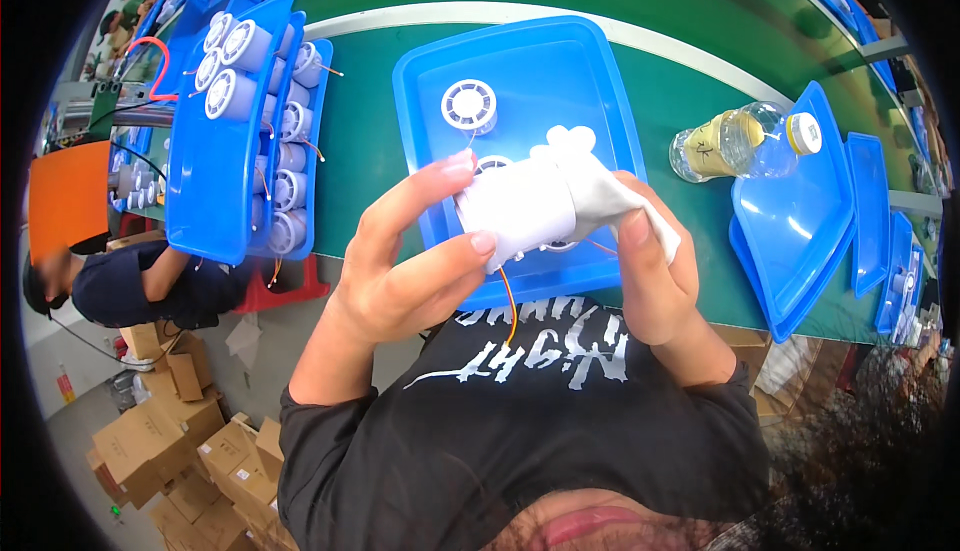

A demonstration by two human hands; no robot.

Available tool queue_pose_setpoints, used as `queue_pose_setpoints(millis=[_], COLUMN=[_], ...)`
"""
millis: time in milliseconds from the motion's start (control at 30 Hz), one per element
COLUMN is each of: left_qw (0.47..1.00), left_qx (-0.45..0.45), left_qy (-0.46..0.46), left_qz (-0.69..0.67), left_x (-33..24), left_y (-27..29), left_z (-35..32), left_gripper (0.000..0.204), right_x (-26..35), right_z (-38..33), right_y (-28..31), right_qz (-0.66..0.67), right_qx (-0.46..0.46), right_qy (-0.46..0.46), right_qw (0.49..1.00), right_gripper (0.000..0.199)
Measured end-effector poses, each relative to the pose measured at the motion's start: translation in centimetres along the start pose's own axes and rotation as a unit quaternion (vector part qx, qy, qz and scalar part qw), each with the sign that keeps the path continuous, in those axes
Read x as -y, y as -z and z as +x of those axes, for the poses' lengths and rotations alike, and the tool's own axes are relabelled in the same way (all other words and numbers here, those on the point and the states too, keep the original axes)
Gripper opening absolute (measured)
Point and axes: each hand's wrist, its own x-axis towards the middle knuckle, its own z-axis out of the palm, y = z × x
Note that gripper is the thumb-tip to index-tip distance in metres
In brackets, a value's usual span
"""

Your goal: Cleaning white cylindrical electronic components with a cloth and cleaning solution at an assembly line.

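Observation:
In front of my chest, over a blue tray (520, 46), I hold a white cylindrical housing (515, 216) that looks like a small fan or motor unit. My left hand (395, 266) grips its left end between thumb and fingers. Thin orange and yellow wires (513, 316) hang down from it. My right hand (660, 281) pinches a pale grey-white cloth (605, 196) that lies against the right end of the housing. A white piece with rounded lobes (568, 141) shows just above. In the tray stands another white cylinder with a slotted round end (469, 106); a further one is partly hidden behind my hands.
Stacked blue trays (200, 206) at the left hold several white cylinders. To the right lie a clear plastic bottle (740, 141) and more blue trays (800, 211) on the green table (370, 71). A person (130, 286) sits at far left, near cardboard boxes (160, 441).

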Motion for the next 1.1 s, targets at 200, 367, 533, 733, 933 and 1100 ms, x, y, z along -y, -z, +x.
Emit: queue_pose_setpoints(millis=[200,367,533,733,933,1100], left_qw=[0.995,0.994,0.989,0.988,0.993,0.997], left_qx=[0.012,0.0,0.018,0.012,0.012,0.002], left_qy=[-0.094,-0.097,-0.122,-0.124,-0.106,-0.065], left_qz=[0.038,0.043,0.077,0.087,0.054,0.032], left_x=[0.7,0.6,0.4,0.1,0.5,0.5], left_y=[0.1,0.2,0.4,0.8,1.0,0.4], left_z=[0.3,0.5,0.5,0.8,0.7,0.3], left_gripper=[0.047,0.048,0.046,0.048,0.047,0.047], right_x=[0.1,0.8,1.4,-0.3,-1.8,-1.2], right_z=[-0.3,0.1,1.6,1.3,0.3,-0.1], right_y=[0.3,1.2,-1.0,1.2,2.0,1.9], right_qz=[-0.003,-0.059,-0.476,-0.043,-0.014,-0.09], right_qx=[0.006,-0.039,0.007,-0.05,-0.072,-0.051], right_qy=[0.034,0.047,0.382,-0.016,-0.029,0.064], right_qw=[0.999,0.996,0.792,0.998,0.997,0.993], right_gripper=[0.045,0.058,0.043,0.046,0.051,0.048])
